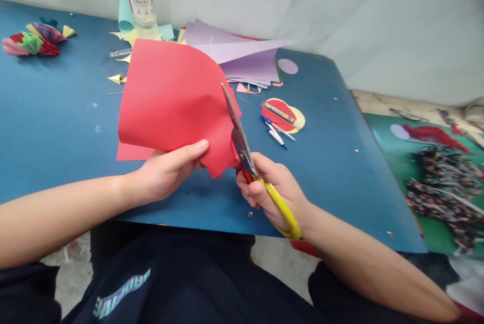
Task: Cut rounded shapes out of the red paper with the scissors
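Cutting appears to be under way in the head view, the only one: a large, curled sheet of red paper (166, 92) fills the centre of the frame, its right edge meeting the blades of long metal scissors with yellow and red handles (242, 150). Right of centre lie finished rounds, a red paper disc (273, 120) overlapping a pale yellow paper disc (300, 118), with a pale purple paper disc (288, 66) above them. Most of the red sheet looks whole, so this cut seems far from complete; how deep it runs is hidden.

At lower centre, the left hand (170, 170) reaches in from the left, thumb pressed on the paper, fingers mostly hidden beneath, pinching it. The right hand (285, 183), right of it, is curled around the handles, blades pointing towards the top; how wide they part cannot be told.
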The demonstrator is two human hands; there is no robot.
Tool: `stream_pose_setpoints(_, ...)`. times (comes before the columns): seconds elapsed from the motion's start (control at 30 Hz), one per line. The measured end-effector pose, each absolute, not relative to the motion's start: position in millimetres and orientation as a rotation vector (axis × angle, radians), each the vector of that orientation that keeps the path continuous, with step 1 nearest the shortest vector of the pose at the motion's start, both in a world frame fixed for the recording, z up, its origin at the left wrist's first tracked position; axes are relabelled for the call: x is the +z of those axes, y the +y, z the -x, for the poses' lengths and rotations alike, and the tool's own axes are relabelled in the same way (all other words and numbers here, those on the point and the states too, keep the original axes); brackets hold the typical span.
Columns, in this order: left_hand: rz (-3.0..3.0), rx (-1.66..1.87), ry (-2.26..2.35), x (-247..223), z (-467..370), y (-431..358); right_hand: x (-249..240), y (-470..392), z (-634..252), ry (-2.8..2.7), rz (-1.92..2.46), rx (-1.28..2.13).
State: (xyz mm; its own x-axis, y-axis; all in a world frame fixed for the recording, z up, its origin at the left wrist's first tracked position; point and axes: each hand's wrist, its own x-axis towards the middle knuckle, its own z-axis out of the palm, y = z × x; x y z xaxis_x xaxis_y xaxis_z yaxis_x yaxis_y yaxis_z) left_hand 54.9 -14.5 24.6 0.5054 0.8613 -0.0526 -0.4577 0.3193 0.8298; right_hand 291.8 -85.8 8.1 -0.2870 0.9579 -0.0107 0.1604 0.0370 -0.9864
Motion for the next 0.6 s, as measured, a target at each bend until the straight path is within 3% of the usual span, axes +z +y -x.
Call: stream_pose_setpoints(0.6, -0.832, 0.954, 0.582, 28.9, -54.9, -14.2, 13.5, -83.7, -294.7, -1.596, 1.216, 1.291)
